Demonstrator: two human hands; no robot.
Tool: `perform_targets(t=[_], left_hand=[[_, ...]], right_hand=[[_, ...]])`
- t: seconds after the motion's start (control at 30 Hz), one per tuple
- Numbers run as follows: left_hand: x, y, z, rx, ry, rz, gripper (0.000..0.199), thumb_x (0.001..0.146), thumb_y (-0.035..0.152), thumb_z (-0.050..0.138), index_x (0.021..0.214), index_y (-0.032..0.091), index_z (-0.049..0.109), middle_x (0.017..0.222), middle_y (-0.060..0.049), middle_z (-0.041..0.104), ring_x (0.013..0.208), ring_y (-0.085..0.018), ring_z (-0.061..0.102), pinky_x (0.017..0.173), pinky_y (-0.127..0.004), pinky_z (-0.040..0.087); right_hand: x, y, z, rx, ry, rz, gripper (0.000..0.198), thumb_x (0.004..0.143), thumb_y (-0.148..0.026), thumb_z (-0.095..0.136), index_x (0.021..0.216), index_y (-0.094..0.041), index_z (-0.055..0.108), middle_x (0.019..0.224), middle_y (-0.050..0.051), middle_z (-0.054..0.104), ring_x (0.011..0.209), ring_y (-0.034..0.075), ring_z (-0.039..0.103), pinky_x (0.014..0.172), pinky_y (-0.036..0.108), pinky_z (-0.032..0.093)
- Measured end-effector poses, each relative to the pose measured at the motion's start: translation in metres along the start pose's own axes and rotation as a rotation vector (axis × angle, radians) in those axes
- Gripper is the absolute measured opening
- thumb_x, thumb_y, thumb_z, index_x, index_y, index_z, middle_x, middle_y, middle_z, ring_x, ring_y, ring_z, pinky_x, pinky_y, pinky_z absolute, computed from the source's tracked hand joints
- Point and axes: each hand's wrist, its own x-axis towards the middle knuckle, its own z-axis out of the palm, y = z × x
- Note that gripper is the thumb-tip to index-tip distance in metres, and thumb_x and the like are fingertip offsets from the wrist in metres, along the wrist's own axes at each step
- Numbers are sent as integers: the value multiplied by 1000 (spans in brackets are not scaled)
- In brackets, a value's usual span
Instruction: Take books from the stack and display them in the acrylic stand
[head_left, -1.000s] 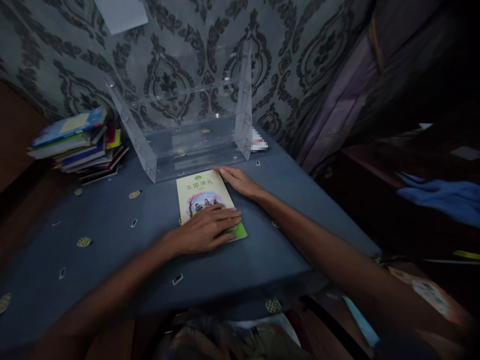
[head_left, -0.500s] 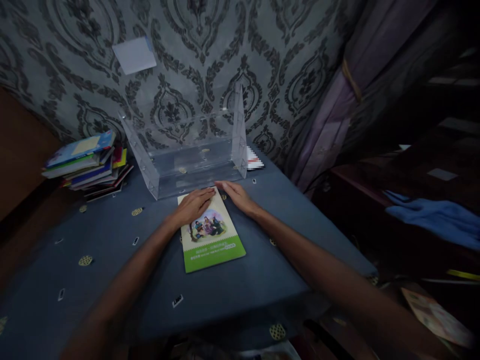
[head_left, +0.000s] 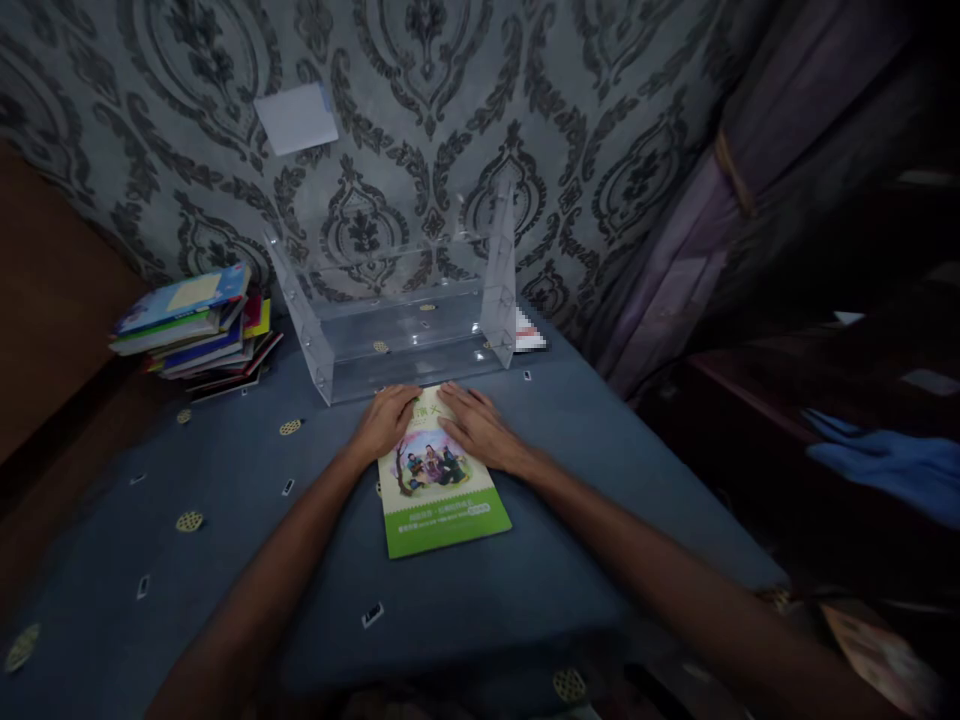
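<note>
A green and cream book (head_left: 442,510) lies flat on the dark blue tablecloth, its cover picture of seated figures facing up. My left hand (head_left: 385,422) rests on its upper left edge, fingers stretched out. Over the upper right part lies my right hand (head_left: 481,428), flat, with its fingers extended toward the back. Both hands touch the book without being wrapped round it, and they cover its top corners. Just behind stands a clear plastic rack (head_left: 405,325) with slanted sides.
A stack of books (head_left: 199,325) sits at the back left, against the patterned wall. Some white paper (head_left: 530,332) shows behind the rack's right side. A tied purple curtain (head_left: 682,265) hangs to the right, and a blue cloth (head_left: 889,460) lies beyond the table edge.
My right hand has come from beside the book onto its upper right part. My left hand has shifted toward the left edge, uncovering some title characters. The view has shifted slightly.
</note>
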Motion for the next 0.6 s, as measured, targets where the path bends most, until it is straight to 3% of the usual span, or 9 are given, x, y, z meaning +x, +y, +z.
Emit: perform_targets(t=[0.37, 0.6], left_hand=[[-4, 10, -3, 134, -52, -17, 36, 97, 20, 47, 129, 18, 64, 133, -10, 66, 123, -24, 61, 109, -43, 44], [-26, 24, -6, 159, -158, 13, 50, 100, 41, 48, 144, 17, 50, 156, -14, 45, 148, -26, 36, 124, -51, 17]], right_hand=[[0, -2, 1, -50, -43, 30, 54, 102, -38, 37, 148, -12, 47, 157, 16, 44, 150, 27, 34, 121, 51, 28], [0, -2, 4, -46, -28, 25, 53, 101, -34, 38, 148, -11, 47, 157, 17, 43, 149, 28, 35, 121, 52, 29]])
